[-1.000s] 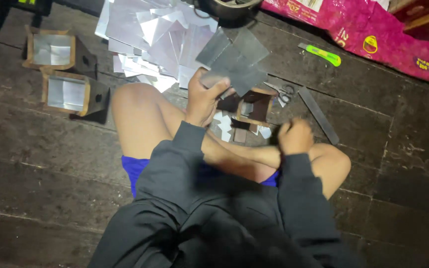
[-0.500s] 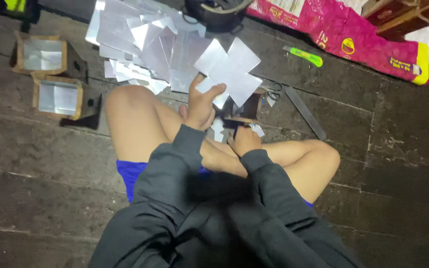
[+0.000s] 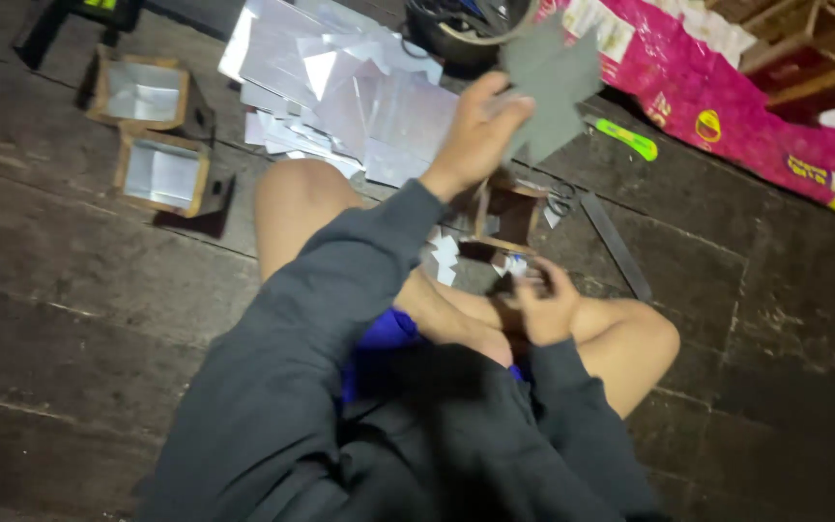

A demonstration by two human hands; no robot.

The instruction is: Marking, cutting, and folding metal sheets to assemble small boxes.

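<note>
I sit cross-legged on a dark plank floor. My left hand [image 3: 475, 130] is raised in front of me and grips a grey cross-shaped cut sheet [image 3: 551, 82] by its lower edge. My right hand [image 3: 545, 304] rests low between my knees, fingers curled close to a small open wooden box [image 3: 506, 217] that stands on the floor in front of my legs. Whether that hand holds anything is hidden. Small white scraps [image 3: 444, 256] lie beside the box.
A pile of silvery cut sheets [image 3: 340, 92] lies ahead on the left. Two lined wooden boxes [image 3: 152, 130] stand far left. A green utility knife [image 3: 625, 138], a metal ruler [image 3: 616, 246], a pink sack [image 3: 727, 92] and a dark round tub [image 3: 461, 29] lie beyond.
My left hand has lifted the cross-shaped sheet higher and further right. My right hand has dropped back from the box towards my lap.
</note>
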